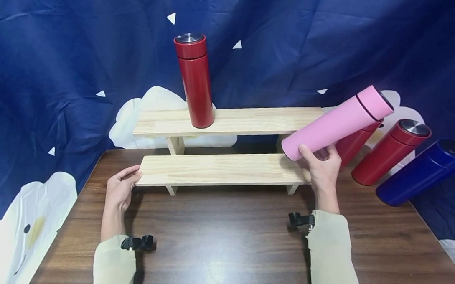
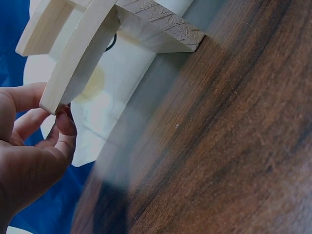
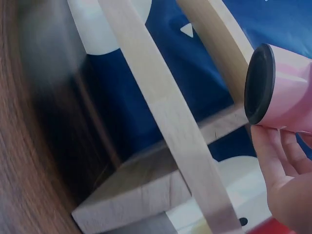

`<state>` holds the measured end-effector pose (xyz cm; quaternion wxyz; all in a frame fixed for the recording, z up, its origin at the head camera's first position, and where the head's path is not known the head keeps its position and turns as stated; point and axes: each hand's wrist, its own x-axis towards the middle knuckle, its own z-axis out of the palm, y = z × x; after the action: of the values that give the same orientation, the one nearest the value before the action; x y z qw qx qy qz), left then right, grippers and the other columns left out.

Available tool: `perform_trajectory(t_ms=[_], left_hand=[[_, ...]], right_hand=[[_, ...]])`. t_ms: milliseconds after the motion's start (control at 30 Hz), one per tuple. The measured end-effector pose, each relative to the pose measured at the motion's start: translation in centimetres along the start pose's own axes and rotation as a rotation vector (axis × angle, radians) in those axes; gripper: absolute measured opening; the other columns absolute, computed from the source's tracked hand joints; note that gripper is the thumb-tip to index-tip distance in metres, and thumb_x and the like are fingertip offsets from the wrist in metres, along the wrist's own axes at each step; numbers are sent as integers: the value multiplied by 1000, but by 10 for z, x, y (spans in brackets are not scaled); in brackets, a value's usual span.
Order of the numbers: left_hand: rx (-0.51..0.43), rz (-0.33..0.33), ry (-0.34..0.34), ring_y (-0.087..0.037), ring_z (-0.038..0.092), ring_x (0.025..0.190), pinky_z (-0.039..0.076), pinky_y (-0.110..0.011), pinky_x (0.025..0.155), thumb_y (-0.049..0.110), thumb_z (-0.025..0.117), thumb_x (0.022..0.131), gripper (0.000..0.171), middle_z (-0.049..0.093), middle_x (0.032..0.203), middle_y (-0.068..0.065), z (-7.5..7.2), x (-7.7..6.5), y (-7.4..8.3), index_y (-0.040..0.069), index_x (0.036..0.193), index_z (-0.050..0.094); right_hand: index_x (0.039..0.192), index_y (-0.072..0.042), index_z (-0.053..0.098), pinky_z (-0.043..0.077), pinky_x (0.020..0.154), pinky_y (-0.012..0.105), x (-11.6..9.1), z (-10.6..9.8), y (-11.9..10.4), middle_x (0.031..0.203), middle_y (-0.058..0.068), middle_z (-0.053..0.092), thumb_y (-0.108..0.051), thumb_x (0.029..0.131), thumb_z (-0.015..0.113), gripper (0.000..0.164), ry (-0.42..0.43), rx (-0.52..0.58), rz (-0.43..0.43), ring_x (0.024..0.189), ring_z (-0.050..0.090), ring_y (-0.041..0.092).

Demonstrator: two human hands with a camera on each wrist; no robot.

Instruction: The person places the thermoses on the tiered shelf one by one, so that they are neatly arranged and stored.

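My right hand (image 1: 323,166) holds a pink thermos bottle (image 1: 335,120) near its base, tilted with the lid up to the right, above the right end of a two-tier wooden shelf (image 1: 222,169). In the right wrist view the bottle's dark base (image 3: 260,84) faces the camera, apart from the shelf boards. At the lower board's left end, my left hand (image 1: 121,187) pinches the board's edge between thumb and fingers. The left wrist view shows its fingers (image 2: 66,127) around that board corner. A red thermos bottle (image 1: 195,82) stands upright on the upper board, left of its middle.
Right of the shelf stand two more red bottles, one (image 1: 390,152) in view and another (image 1: 353,146) partly behind the pink one. A blue bottle (image 1: 422,171) stands furthest right. Behind the brown table (image 1: 216,242) hangs a dark blue curtain (image 1: 102,50) with white shapes.
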<state>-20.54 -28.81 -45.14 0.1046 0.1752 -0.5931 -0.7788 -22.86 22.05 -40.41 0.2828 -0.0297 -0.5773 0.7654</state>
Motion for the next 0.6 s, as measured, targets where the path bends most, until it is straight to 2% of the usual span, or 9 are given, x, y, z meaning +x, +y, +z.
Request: perform_trajectory(t_ms=[267, 600], left_hand=[[12, -3, 4, -10, 60, 79, 49, -17, 69, -11, 69, 90, 21, 67, 89, -2, 0, -1, 0, 0, 106, 75], [23, 3, 1, -9, 59, 77, 48, -16, 67, -11, 69, 90, 21, 67, 89, -2, -1, -1, 0, 1, 106, 75]], right_hand=[[123, -9, 68, 55, 82, 24, -2, 14, 0, 107, 7, 70, 8, 78, 81, 49, -27, 9, -3, 97, 65, 20], [120, -10, 69, 54, 84, 26, 0, 32, -4, 104, 6, 71, 9, 78, 80, 48, -74, 22, -46, 94, 66, 19]])
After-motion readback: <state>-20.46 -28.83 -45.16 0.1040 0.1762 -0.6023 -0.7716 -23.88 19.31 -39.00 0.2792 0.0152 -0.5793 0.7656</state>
